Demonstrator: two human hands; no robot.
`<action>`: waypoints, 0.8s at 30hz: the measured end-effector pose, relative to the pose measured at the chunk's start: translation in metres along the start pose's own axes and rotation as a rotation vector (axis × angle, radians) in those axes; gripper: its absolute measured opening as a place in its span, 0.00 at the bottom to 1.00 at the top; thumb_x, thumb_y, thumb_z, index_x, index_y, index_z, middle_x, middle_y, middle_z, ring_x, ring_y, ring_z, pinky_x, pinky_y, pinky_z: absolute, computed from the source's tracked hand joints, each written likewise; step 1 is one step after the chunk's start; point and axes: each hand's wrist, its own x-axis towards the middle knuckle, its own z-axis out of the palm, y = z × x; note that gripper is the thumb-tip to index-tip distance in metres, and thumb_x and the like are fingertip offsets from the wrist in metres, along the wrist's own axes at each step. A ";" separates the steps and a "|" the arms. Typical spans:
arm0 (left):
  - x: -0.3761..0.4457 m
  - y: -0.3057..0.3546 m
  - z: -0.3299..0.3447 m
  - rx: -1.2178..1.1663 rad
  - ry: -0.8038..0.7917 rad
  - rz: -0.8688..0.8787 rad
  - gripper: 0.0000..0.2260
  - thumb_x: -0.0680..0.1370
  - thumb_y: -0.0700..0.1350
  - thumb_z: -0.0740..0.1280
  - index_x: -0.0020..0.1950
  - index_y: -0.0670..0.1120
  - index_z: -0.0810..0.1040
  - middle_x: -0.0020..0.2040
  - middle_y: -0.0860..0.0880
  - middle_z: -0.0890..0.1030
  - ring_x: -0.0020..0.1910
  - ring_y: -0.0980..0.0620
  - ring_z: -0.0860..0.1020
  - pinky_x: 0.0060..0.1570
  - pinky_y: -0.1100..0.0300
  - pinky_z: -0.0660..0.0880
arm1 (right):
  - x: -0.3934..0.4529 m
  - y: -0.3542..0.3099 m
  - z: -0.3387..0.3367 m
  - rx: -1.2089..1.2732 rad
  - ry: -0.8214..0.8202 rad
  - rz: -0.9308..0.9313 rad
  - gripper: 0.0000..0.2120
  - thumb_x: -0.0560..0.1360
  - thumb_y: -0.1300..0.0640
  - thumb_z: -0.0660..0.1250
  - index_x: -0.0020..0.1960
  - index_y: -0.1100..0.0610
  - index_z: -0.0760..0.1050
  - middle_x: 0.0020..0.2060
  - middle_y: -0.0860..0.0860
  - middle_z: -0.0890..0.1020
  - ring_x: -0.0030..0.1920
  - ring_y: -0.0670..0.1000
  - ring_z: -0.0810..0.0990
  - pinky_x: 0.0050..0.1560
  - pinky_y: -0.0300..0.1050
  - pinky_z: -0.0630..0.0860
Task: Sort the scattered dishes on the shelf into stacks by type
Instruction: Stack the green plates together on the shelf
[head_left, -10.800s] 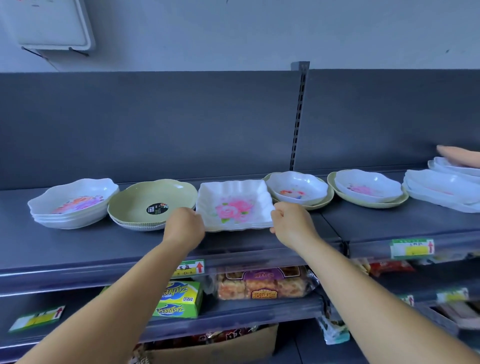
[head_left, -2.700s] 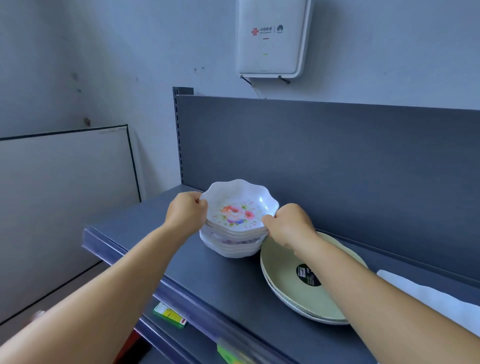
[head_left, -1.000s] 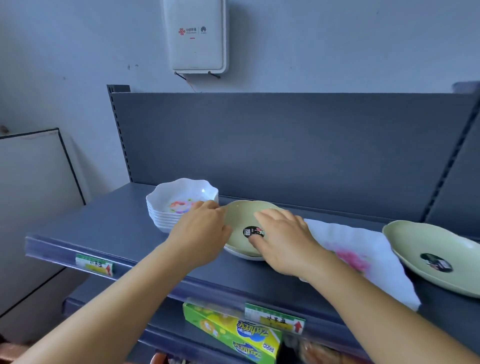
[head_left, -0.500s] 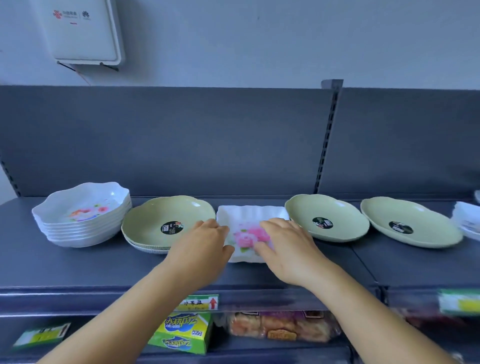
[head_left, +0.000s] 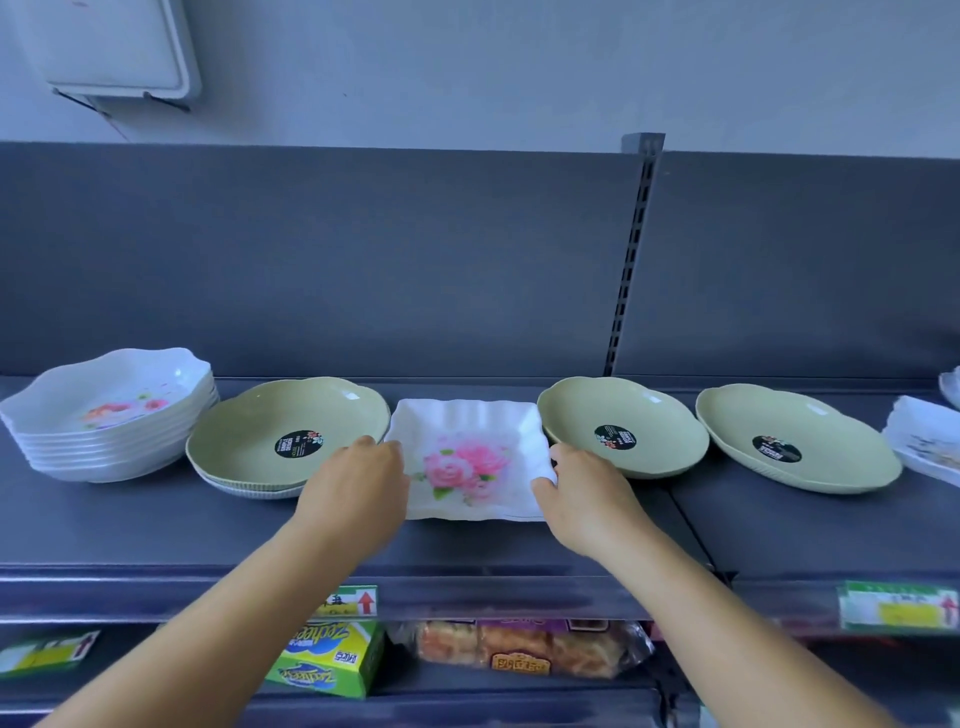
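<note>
A white square plate (head_left: 470, 457) with pink roses lies flat on the grey shelf (head_left: 156, 530), in the middle. My left hand (head_left: 358, 486) grips its left edge and my right hand (head_left: 584, 491) grips its right edge. To the left are a stack of green round plates (head_left: 260, 431) and a taller stack of white scalloped flowered bowls (head_left: 104, 415). On the right, two single green plates (head_left: 623, 415) (head_left: 810, 441) lie side by side. More white square plates (head_left: 930, 441) show at the right edge, partly cut off.
The shelf's grey back panel with a slotted upright (head_left: 631, 260) stands close behind the dishes. Below the shelf edge are price tags (head_left: 353, 600), a green box (head_left: 327, 660) and a packet of snacks (head_left: 519, 649). A white box (head_left: 109, 47) hangs on the wall.
My hands have moved apart from above the square plate to its left and right edges and closed on them. The view has shifted slightly right.
</note>
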 end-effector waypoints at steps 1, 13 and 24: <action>-0.001 0.000 -0.001 -0.006 -0.001 -0.003 0.04 0.80 0.41 0.57 0.48 0.45 0.71 0.49 0.43 0.76 0.43 0.43 0.74 0.39 0.58 0.65 | 0.001 0.000 0.000 0.015 -0.013 0.013 0.17 0.79 0.56 0.56 0.34 0.54 0.55 0.30 0.49 0.64 0.30 0.49 0.63 0.27 0.42 0.54; -0.003 0.025 -0.010 0.152 0.110 0.105 0.12 0.82 0.49 0.54 0.57 0.45 0.74 0.58 0.46 0.76 0.60 0.46 0.72 0.53 0.58 0.67 | -0.003 0.028 -0.016 -0.014 0.166 0.019 0.09 0.78 0.58 0.56 0.49 0.56 0.74 0.50 0.52 0.74 0.53 0.57 0.71 0.44 0.47 0.70; 0.018 0.113 -0.009 -0.163 0.091 0.269 0.14 0.81 0.47 0.57 0.64 0.48 0.74 0.56 0.47 0.77 0.58 0.47 0.71 0.52 0.51 0.75 | 0.010 0.104 -0.032 -0.222 0.212 -0.084 0.08 0.75 0.63 0.59 0.44 0.58 0.77 0.42 0.51 0.76 0.47 0.56 0.73 0.35 0.46 0.67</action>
